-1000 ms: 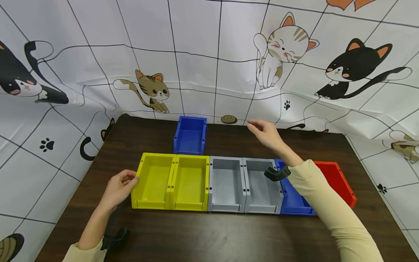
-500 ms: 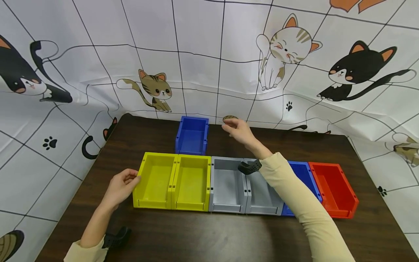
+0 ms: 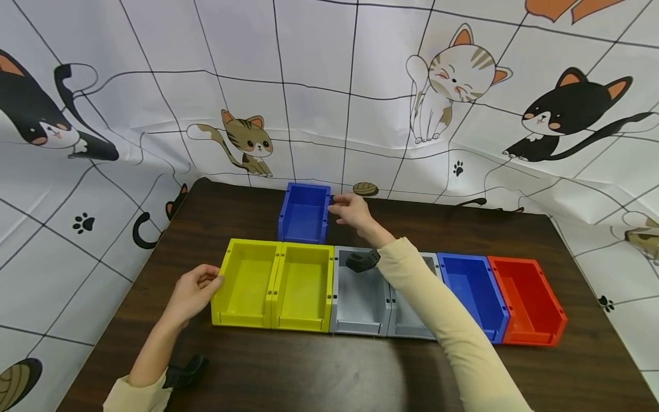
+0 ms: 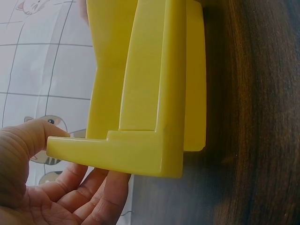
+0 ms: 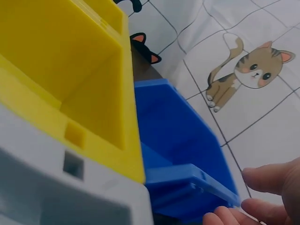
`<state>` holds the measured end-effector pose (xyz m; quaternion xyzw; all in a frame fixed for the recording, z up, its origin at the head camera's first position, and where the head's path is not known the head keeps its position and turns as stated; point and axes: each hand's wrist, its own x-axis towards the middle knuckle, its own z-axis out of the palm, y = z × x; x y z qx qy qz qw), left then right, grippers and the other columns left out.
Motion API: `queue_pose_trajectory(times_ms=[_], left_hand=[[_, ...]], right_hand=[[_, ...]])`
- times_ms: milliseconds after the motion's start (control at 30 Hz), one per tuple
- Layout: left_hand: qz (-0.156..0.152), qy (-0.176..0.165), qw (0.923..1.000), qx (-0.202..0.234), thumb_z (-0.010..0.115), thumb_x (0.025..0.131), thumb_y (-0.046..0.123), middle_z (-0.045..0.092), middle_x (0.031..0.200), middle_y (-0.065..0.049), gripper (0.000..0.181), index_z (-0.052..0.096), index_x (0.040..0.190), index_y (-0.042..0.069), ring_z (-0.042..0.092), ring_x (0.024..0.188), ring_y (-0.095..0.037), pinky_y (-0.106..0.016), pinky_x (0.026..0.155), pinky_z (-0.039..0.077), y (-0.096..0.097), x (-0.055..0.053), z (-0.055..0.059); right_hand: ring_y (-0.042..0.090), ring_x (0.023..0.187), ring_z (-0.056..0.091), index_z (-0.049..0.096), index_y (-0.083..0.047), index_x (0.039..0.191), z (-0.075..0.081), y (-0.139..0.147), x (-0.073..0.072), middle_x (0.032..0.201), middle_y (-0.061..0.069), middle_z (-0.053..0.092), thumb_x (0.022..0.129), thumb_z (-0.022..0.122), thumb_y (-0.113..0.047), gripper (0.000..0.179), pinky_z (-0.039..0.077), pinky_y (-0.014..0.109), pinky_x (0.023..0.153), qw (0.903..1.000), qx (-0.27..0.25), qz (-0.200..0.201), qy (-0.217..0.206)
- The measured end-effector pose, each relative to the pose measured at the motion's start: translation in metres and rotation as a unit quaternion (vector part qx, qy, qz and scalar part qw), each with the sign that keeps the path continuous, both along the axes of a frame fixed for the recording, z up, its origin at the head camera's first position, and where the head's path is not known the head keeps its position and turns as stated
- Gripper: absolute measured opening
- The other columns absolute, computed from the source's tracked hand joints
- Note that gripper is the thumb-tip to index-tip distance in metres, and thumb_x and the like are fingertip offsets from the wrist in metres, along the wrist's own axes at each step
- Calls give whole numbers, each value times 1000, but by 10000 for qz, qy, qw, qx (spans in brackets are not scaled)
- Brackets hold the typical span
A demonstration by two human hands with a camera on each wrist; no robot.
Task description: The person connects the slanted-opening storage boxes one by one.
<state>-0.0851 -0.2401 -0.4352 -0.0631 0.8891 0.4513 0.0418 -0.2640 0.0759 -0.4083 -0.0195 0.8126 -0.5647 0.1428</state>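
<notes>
At the left end of the row stands a yellow bin (image 3: 248,280). My left hand (image 3: 189,290) pinches its left side wall; in the left wrist view the thumb (image 4: 40,133) lies over the rim and the fingers curl against the outside. Behind the row sits a separate blue bin (image 3: 305,212). My right hand (image 3: 354,213) is beside that bin's right wall, thumb and fingers apart. In the right wrist view, its fingertips (image 5: 255,206) are close to the blue bin's rim; contact is hard to tell. The right hand holds nothing.
A second yellow bin (image 3: 304,286), two grey bins (image 3: 362,297), another blue bin (image 3: 476,294) and a red bin (image 3: 532,303) continue the row. The right sleeve (image 3: 437,309) covers part of the grey bins. A cat-print sheet (image 3: 309,114) hangs behind the dark table (image 3: 329,372).
My right hand has moved left along the back of the table, from above the grey bins' far side to the separate blue bin. The left hand keeps its hold on the yellow bin.
</notes>
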Motion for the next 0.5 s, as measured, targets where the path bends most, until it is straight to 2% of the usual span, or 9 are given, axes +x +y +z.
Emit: queue_pose_trajectory(times_ms=[133,367,500], left_hand=[[8,-4,10000,-7,53,95,10,59,104,-25,26,53,111,-10,60,92,-29,-26,72,52,0,0,0],[-14,94,10000,26,53,95,9,60,103,-25,25,54,111,-10,61,92,-30,-23,70,51,0,0,0],[-8,103,9999,47,53,95,9,61,102,-24,24,54,110,-10,61,91,-29,-22,70,51,0,1,0]], right_hand=[[29,108,59,48,4,132,-5,-9,-1,121,19,57,91,62,-11,46,54,35,77,9998,-52,-178,-102],[31,104,60,48,2,133,-7,-21,-2,114,19,57,88,64,-7,48,52,43,80,9979,-200,-523,-318],[32,99,61,48,2,132,-7,-26,-3,109,18,57,86,65,-3,49,53,43,80,9971,-214,-633,-354]])
